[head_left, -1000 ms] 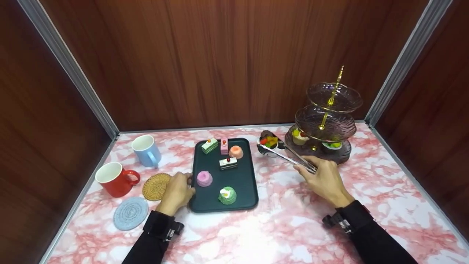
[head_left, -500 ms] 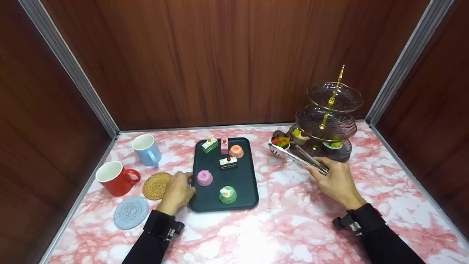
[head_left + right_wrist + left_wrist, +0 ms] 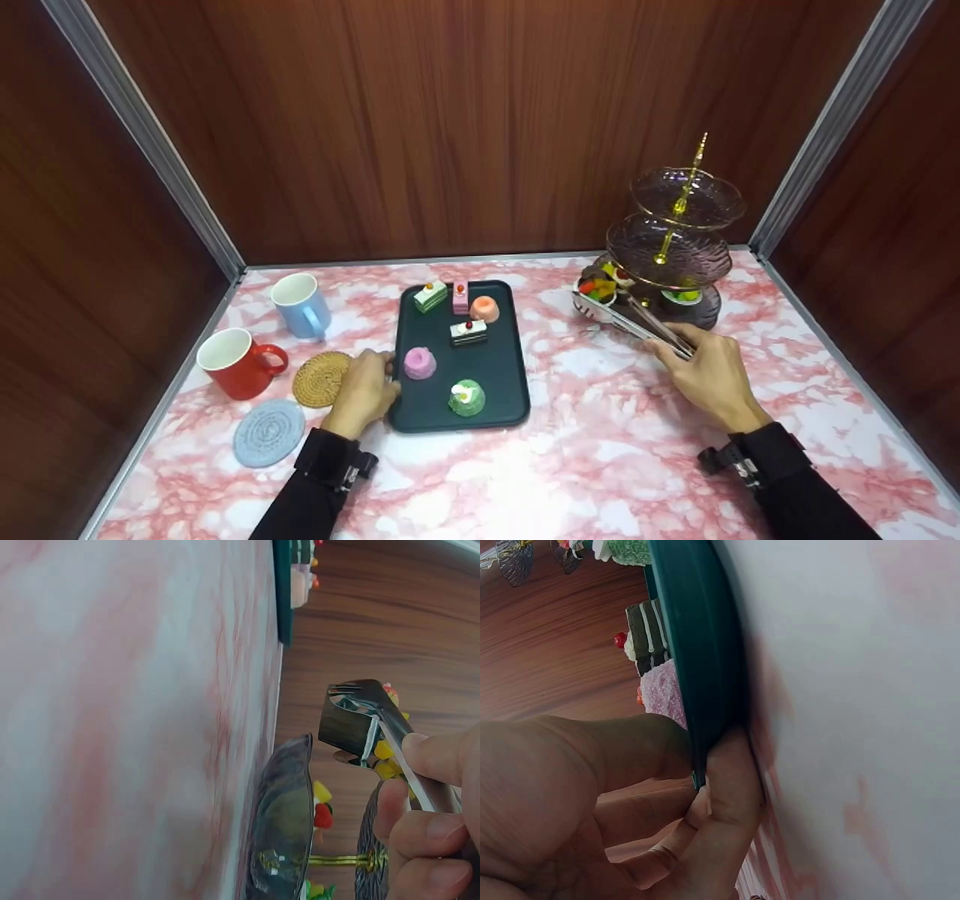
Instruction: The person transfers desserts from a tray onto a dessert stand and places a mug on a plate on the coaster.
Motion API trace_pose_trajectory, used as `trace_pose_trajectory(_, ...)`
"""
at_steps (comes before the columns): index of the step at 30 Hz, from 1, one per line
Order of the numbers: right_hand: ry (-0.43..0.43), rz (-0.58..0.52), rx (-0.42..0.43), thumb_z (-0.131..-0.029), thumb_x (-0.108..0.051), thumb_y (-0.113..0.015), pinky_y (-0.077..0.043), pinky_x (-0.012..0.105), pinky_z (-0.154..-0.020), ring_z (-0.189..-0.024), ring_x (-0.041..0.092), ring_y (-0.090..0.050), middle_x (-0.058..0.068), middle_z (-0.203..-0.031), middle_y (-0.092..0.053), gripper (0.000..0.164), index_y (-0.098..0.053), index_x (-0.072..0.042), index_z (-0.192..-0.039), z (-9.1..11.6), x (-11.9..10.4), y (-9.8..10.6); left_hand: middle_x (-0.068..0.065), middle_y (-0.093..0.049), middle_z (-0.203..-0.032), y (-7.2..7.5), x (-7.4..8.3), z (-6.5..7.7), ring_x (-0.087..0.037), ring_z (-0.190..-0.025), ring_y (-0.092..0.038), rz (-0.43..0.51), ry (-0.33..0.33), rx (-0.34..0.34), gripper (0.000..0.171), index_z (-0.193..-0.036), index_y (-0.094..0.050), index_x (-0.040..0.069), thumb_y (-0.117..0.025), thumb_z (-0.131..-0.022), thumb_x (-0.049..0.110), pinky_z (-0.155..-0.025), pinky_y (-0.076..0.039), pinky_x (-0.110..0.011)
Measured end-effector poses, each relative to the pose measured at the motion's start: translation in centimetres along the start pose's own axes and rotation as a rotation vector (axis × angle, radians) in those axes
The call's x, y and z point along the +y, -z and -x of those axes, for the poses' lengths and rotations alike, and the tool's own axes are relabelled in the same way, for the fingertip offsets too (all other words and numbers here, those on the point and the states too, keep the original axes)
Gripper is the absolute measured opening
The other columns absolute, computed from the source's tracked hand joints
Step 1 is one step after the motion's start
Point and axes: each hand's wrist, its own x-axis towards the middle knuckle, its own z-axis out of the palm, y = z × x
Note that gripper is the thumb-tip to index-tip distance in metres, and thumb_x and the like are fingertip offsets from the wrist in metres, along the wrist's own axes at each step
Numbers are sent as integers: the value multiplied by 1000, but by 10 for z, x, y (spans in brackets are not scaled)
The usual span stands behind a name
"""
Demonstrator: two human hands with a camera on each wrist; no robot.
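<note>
My left hand [image 3: 361, 394] pinches the left rim of a dark green tray [image 3: 499, 382]; in the left wrist view its thumb is above the rim and fingers below. Small cakes sit on the tray, including a pink one [image 3: 420, 363] and a green one [image 3: 467, 398]. My right hand [image 3: 709, 375] grips metal tongs [image 3: 624, 322], whose jaws hold a fruit-topped dessert cup [image 3: 598, 289]. In the right wrist view the cup [image 3: 345, 729] is off the table, beside the bottom plate of a three-tier stand [image 3: 709, 259]. Fruit-topped cups, one at right [image 3: 682, 297], rest on that plate.
A blue mug [image 3: 300, 306] and a red mug [image 3: 236, 364] stand at the left. Near them lie a woven coaster [image 3: 319, 379] and a grey-blue coaster [image 3: 268, 433]. Wood-patterned panels [image 3: 450, 135] enclose the marbled table [image 3: 570, 465] at the back and sides.
My right hand has moved right with the tongs and the dessert cup, bringing the cup up to the stand's bottom plate. The left hand has stayed at the tray rim.
</note>
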Motion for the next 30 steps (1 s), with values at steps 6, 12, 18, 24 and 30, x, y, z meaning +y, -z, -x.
trace_pose_trajectory(6,-25,13,1,-76,-46,-69,-42,28,-63,-66,16,-62,-1,-82,-71,41,-68,-21,-109,2,8,6,-11,-61,-97,0,0,0,-26,-90,-57,4,6,-7,50,-119,-62,5,-69,-70,9,-84,-47,-41)
trace_pose_trajectory(12,-45,31,13,-75,-48,-69,-38,21,-57,-57,15,-55,-6,-68,-67,41,-69,-21,-106,5,16,11,-11,-60,-94,0,-1,0,-26,-89,-57,-6,-8,9,49,-118,-62,4,-69,-69,9,-83,-47,-41)
trace_pose_trajectory(18,-52,42,30,-75,-48,-70,-40,28,-62,-59,16,-57,-4,-71,-69,40,-69,-21,-105,6,22,15,-9,-60,-93,0,-1,0,-26,-88,-57,-26,-19,15,49,-117,-63,4,-68,-69,10,-82,-47,-41)
trace_pose_trajectory(24,-65,56,37,-74,-49,-70,-41,29,-63,-68,19,-63,-2,-78,-71,42,-70,-20,-104,7,29,19,-10,-60,-94,1,0,0,-26,-90,-56,-20,-13,6,48,-118,-62,4,-68,-70,10,-83,-47,-41)
trace_pose_trajectory(30,-80,79,18,-74,-50,-69,-39,29,-60,-68,21,-62,-2,-78,-70,43,-70,-19,-104,9,34,23,-9,-60,-94,1,0,1,-26,-89,-56,-17,-5,-1,49,-118,-62,5,-68,-70,9,-83,-47,-41)
